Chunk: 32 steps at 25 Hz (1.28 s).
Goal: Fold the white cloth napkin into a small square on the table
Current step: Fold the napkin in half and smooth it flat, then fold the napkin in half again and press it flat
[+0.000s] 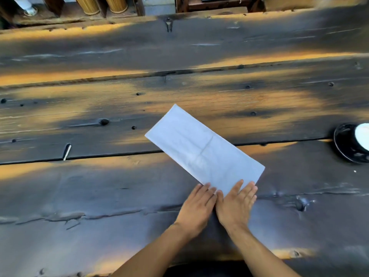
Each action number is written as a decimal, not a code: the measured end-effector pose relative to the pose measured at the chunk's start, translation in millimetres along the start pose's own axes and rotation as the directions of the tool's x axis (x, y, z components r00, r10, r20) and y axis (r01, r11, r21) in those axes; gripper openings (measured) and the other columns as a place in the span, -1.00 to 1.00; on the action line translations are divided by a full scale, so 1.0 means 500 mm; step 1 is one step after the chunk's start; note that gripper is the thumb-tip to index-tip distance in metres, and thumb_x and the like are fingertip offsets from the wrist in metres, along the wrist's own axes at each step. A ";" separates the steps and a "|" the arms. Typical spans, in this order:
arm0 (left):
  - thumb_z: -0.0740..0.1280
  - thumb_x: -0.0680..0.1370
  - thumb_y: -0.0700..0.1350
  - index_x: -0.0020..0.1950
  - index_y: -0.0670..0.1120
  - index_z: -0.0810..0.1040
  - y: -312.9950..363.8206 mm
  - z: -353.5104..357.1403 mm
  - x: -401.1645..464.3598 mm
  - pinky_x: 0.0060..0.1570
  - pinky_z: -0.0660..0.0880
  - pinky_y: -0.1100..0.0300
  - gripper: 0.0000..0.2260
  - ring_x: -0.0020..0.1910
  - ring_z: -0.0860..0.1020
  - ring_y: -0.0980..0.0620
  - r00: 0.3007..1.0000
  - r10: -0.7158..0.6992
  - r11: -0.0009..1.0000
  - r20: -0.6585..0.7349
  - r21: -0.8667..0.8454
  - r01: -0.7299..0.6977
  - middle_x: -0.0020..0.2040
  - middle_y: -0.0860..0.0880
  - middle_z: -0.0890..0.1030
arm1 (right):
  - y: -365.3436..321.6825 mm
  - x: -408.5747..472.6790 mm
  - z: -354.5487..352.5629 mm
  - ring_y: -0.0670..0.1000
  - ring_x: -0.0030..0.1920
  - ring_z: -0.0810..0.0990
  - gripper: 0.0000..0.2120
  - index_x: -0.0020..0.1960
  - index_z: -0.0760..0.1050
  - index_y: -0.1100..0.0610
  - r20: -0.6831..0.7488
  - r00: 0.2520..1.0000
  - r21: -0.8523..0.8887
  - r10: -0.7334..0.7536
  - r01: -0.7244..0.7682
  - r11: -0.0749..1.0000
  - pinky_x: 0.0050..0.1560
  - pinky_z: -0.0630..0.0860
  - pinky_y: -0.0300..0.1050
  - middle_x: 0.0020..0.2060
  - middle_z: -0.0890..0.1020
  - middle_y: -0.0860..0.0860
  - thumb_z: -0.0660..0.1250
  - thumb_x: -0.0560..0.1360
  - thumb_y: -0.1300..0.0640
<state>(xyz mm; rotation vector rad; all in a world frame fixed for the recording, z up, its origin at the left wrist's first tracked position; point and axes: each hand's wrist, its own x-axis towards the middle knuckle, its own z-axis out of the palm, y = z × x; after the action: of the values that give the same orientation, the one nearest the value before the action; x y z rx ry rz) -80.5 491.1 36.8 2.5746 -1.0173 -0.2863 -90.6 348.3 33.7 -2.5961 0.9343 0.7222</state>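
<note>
Across the middle of the dark plank table (pixel 99 196), white cloth napkin (pixel 203 148) — already down to a long rectangle, lying flat and skewed on the diagonal, far corner up and left, near short edge under the fingertips. Left hand (pixel 196 206) and right hand (pixel 236 204) side by side, touching at the thumbs, fingers straight and flat, pressing the near end rather than pinching it; no grip on the cloth yet. Faint cross crease visible about halfway along. Judged step: one more fold, near end over to far end, to reach the small square. Likely trouble from here — lifting with flat fingers and catching only the top layer, so the layers slide apart and the edges no longer match; bringing the end over off the crease, giving a lopsided shape instead of a square; dragging the whole napkin across the rough boards and the plank gap beneath it, rumpling it. Black saucer (pixel 347 144) with something white on it well apart at the right edge, little risk of a knock.
</note>
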 end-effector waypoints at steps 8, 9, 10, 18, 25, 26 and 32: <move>0.11 0.62 -0.12 0.62 -0.10 0.15 0.026 0.003 -0.060 0.60 -0.20 -0.02 -0.46 0.65 -0.10 -0.03 0.944 -0.230 0.973 0.236 0.044 0.226 0.67 -0.04 0.00 | 0.118 -0.047 -0.030 0.13 0.36 0.41 -0.66 0.20 0.56 0.08 -0.052 0.825 -0.097 -0.563 0.556 0.825 0.36 0.43 0.00 0.31 0.47 0.06 0.41 0.47 -0.02; 0.09 0.63 -0.12 0.63 -0.10 0.12 0.025 -0.001 -0.067 0.60 -0.21 -0.02 -0.46 0.65 -0.13 -0.02 0.938 -0.233 0.972 0.255 0.054 0.227 0.67 -0.02 -0.04 | 0.128 -0.050 -0.037 0.08 0.38 0.41 -0.72 0.16 0.58 0.05 0.031 0.808 -0.115 -0.589 0.588 0.801 0.36 0.41 -0.06 0.33 0.47 0.01 0.40 0.49 -0.02; 0.08 0.64 -0.12 0.63 -0.09 0.11 0.025 -0.003 -0.075 0.60 -0.20 -0.03 -0.46 0.64 -0.13 -0.01 0.933 -0.236 0.972 0.270 0.062 0.228 0.67 -0.01 -0.06 | 0.135 -0.051 -0.042 0.05 0.40 0.39 -0.75 0.14 0.58 0.04 0.087 0.790 -0.134 -0.606 0.613 0.779 0.37 0.37 -0.11 0.35 0.46 -0.03 0.38 0.50 -0.01; 0.16 0.54 -0.16 0.60 -0.01 0.18 0.027 -0.008 -0.109 0.60 -0.16 -0.05 -0.40 0.64 -0.09 -0.06 0.915 -0.273 0.954 0.297 -0.037 0.296 0.65 -0.01 0.03 | 0.097 -0.053 -0.049 0.09 0.14 0.45 -0.79 0.04 0.56 0.14 0.197 0.666 -0.339 -0.719 0.735 0.588 0.16 0.38 -0.11 0.08 0.52 0.03 0.16 0.55 0.17; 0.18 0.54 -0.17 0.53 0.04 0.33 0.045 -0.010 -0.120 0.58 -0.20 0.03 -0.47 0.64 -0.03 -0.03 0.945 -0.199 0.964 0.261 -0.122 0.236 0.61 0.03 0.20 | 0.089 -0.074 -0.050 0.01 0.06 0.48 -0.79 0.02 0.61 0.04 0.185 0.693 -0.054 -0.697 0.716 0.696 0.12 0.45 -0.11 -0.01 0.56 -0.04 0.22 0.55 0.05; 0.18 0.54 -0.18 0.50 0.02 0.38 0.046 -0.011 -0.118 0.58 -0.20 0.06 -0.50 0.63 0.01 -0.02 0.953 -0.186 0.966 0.239 -0.136 0.222 0.58 0.03 0.27 | 0.086 -0.075 -0.053 -0.03 0.05 0.49 -0.82 0.00 0.62 0.02 0.172 0.707 0.029 -0.686 0.692 0.721 0.11 0.45 -0.13 -0.03 0.57 -0.06 0.25 0.53 0.03; 0.22 0.62 -0.03 0.09 -0.04 0.63 0.047 -0.047 -0.108 0.52 0.21 0.07 -0.79 0.16 0.56 0.03 0.959 -0.281 0.906 0.047 -0.317 0.281 -0.01 0.02 0.65 | 0.076 -0.091 -0.077 -0.22 0.02 0.49 -0.88 -0.09 0.55 -0.12 0.099 0.722 0.306 -0.684 0.632 0.712 0.03 0.42 -0.32 -0.10 0.58 -0.21 0.26 0.43 0.02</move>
<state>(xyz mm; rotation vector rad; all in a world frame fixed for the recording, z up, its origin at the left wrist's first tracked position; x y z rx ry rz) -126.6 518.2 70.7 2.4108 -0.5387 -0.4836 -132.1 327.3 86.8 -2.3102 -0.0200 0.5918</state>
